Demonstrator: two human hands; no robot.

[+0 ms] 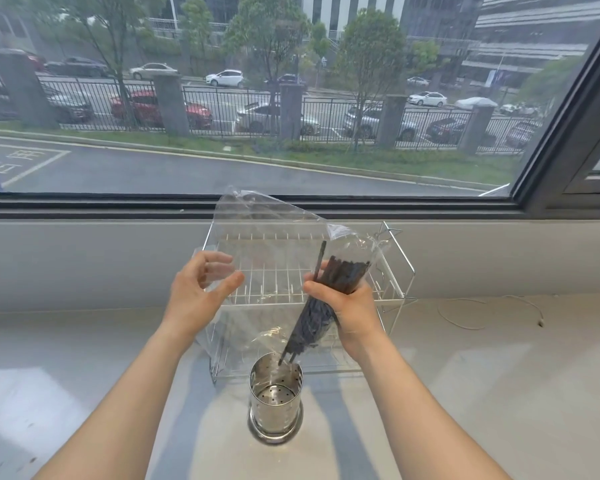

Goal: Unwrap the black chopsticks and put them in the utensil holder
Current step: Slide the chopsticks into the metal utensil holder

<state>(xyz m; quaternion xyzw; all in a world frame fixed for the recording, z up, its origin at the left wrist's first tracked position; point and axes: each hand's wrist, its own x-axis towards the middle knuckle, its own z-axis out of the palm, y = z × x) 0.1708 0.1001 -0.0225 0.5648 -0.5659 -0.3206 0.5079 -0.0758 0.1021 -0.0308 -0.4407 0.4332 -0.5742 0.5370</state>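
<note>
Slanting down from upper right to lower left, the bundle of black chopsticks [329, 296] runs through the person's right hand [352, 308], which is closed around its middle. Above that grip the blunt ends fan out toward the upper right, and one stick pokes up higher than the rest. Below the grip the thin tips narrow together and point down into the mouth of the steel utensil holder [275, 403], a couple of them already just inside its rim. The sticks look dark and matte, packed tight, with the clear plastic wrapper [257, 223] loose around them: it billows up and to the left of the grip and clings over the upper ends. The left hand [196, 296], well to the left of the bundle, has its fingers spread and curled, with an edge of the wrapper lying between thumb and fingers; whether it pinches the film I cannot tell. Behind both hands stands a wire dish rack [400, 268] on the pale counter [499, 358].
</note>
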